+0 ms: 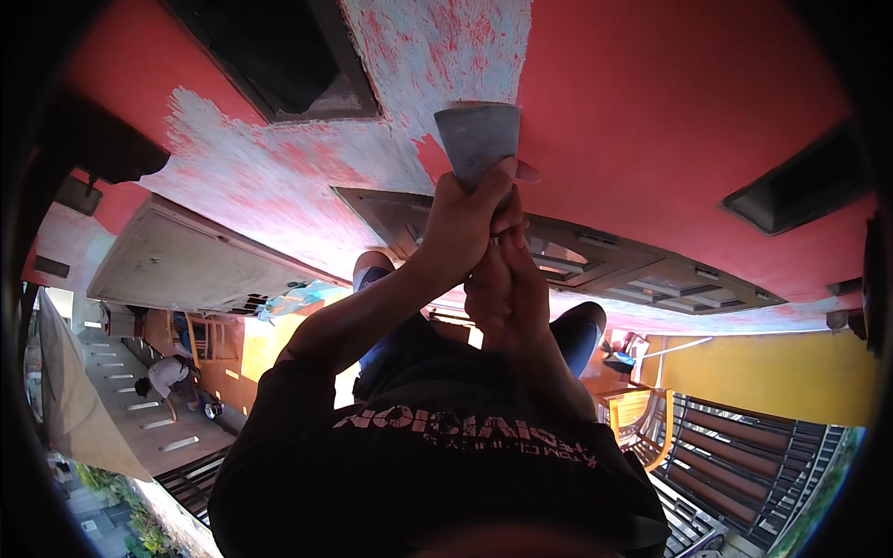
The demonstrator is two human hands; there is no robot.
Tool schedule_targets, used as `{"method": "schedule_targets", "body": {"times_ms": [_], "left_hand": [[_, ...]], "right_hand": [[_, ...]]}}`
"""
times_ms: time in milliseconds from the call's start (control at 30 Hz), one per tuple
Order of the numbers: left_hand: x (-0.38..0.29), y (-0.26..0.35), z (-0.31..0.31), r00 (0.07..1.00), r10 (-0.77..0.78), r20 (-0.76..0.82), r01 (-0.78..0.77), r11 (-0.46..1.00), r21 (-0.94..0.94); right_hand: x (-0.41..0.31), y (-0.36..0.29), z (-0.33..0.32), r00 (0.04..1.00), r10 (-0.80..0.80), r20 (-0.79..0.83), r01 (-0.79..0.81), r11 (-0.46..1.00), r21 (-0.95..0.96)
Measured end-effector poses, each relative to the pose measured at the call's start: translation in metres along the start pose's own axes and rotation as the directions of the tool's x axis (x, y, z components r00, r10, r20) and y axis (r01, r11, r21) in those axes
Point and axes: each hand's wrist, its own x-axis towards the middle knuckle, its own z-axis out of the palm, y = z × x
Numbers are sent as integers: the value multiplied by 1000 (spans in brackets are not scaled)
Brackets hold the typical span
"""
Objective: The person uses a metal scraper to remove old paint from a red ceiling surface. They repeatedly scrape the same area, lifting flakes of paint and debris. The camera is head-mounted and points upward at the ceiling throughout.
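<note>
A wide metal scraper blade [481, 136] points up against a wall, at the border between red paint [628, 104] and a scraped, pale patch [446, 49]. My left hand [464, 216] grips the scraper close to the blade, thumb along it. Below it, my right hand [520, 300] is closed around the lower end of the handle, which is mostly hidden by the fingers. Whether the blade edge presses on the wall cannot be told. Flecks of red remain across the pale areas.
Dark recessed openings [795, 181] break the wall on both sides. Under the hands runs a brown framed window or door [593, 258]. A pale panel [202, 258] juts at left. Another person [167, 376] bends low at lower left. A wooden chair [638, 418] stands at right, near a railing.
</note>
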Motion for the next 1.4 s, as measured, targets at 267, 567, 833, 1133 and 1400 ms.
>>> {"method": "schedule_targets", "body": {"times_ms": [267, 567, 833, 1133, 1400], "left_hand": [[5, 0, -1, 1000, -3, 0, 3, 1000, -9], [5, 0, 2, 999, 27, -23, -25, 998, 55], [13, 2, 1, 994, 105, -31, -101, 989, 106], [11, -2, 8, 995, 95, -27, -92, 991, 94], [12, 1, 8, 1000, 23, -21, -22, 999, 34]], "right_hand": [[7, -3, 1, 998, -55, -9, 54, 994, -99], [10, -1, 6, 991, -130, -15, 127, 983, -129], [14, -9, 5, 980, -96, 175, 100, 995, -12], [8, -8, 9, 980, -121, 157, 119, 993, 18], [4, -11, 6, 995, -59, 80, 68, 991, -113]]}}
